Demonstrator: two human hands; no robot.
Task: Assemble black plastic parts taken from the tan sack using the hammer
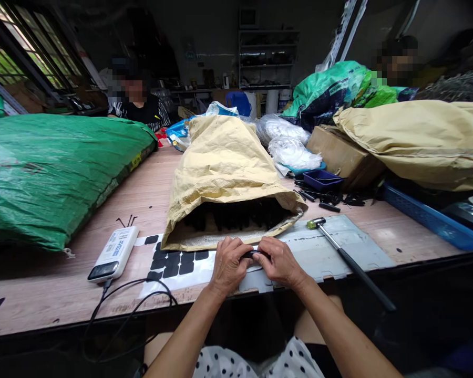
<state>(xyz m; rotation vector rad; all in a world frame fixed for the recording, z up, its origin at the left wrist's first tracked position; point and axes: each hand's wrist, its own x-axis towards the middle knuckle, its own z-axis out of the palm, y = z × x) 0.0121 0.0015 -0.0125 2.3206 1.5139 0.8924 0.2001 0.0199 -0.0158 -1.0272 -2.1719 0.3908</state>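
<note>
My left hand [230,262] and my right hand [280,261] meet at the table's front edge, fingers closed on a small, dark, elongated part [252,254] held between them. Much of that part is covered by my fingers, so its exact kind cannot be made out. Just beyond lies a yellowish woven sack [224,163], its mouth facing me, with many black pieces [236,215] in its shadowed inside. Left of my hands is a white sheet with rounded black patches [175,263]. Under my right hand is a grey flat board [350,244], and a hammer [341,251] rests across it.
A power bank [116,252] with a black cable [134,286] lies left. A large green sack [59,178] fills the left side. Loose black parts [331,198], a purple tray [322,179], a cardboard box [341,152] and a blue tray [429,215] stand right. Two people sit beyond.
</note>
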